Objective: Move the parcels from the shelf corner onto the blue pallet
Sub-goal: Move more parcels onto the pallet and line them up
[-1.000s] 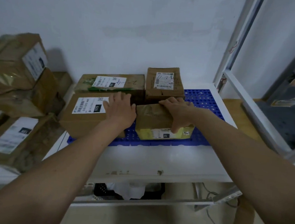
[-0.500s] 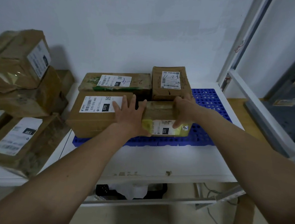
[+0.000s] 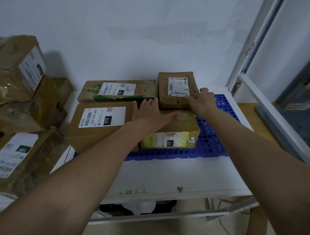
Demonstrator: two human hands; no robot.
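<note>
Blue plastic shows at the centre and right of the frame: the perforated pallet [image 3: 212, 133] lies on a white shelf board [image 3: 173, 175] and carries four cardboard parcels. At centre left sits the large box with the "070" label [image 3: 101, 124], its left end overhanging the pallet's edge. Behind it, against the white wall [image 3: 139, 31], is a long flat parcel with green tape and a "220" label [image 3: 119, 91]. To its right stands the small square box with handwriting on its label [image 3: 177, 89], and in front of that is the yellow-taped box marked "220" [image 3: 173, 135], just beside the "070" box.

The left hand [image 3: 150, 115] lies flat with straight, spread fingers across the near edge where the "070" box and the yellow-taped box meet; it grips nothing. The right hand [image 3: 200, 102] reaches to the small square box's right side, fingers lying along its front right corner (whether they curl round the box or merely touch it cannot be told from this angle).

At the left of the frame, off the pallet, a heap of other brown parcels [image 3: 16, 90] remains in the shelf corner, with a box labelled "HSI" [image 3: 14, 157] at lower left. A white metal frame upright [image 3: 250, 50] rises at upper right.
</note>
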